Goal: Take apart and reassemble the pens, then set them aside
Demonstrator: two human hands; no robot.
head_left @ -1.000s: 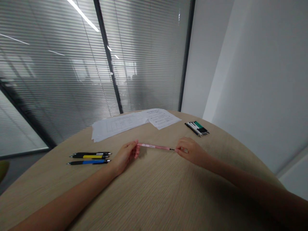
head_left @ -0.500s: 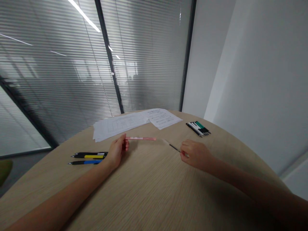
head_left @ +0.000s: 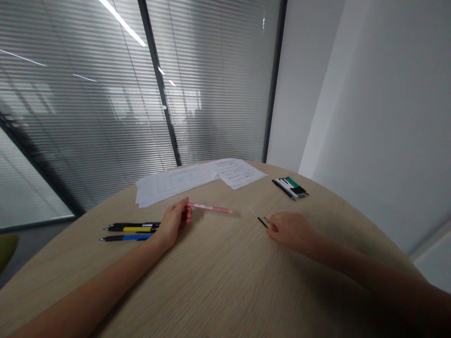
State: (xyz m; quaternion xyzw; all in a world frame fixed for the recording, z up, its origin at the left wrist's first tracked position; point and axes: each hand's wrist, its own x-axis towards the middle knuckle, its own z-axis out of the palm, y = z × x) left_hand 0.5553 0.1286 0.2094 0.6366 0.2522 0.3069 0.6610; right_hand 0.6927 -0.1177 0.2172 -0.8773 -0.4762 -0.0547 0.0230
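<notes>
My left hand (head_left: 175,222) is closed on one end of a slim pink pen barrel (head_left: 211,208) with a white label, which points right over the table. To the right, my right hand (head_left: 289,231) pinches a thin pen refill (head_left: 262,222), dark near the fingers and clear toward its far end. A short thin piece (head_left: 267,219) also sticks out by those fingertips; I cannot make out what it is. A gap lies between barrel and refill. Beside my left wrist are a yellow-and-black pen (head_left: 137,229) and a blue-and-black pen (head_left: 128,238), with a black pen behind them.
Printed paper sheets (head_left: 176,182) lie at the back of the round wooden table (head_left: 211,281). A row of several black, white and green pens (head_left: 290,188) rests at the back right. Behind stands a glass partition with blinds (head_left: 218,94); a white wall (head_left: 380,117) is on the right.
My right hand has shifted slightly right and nearer, and its refill now slants more steeply. The pink barrel's free end has dipped and moved a little right.
</notes>
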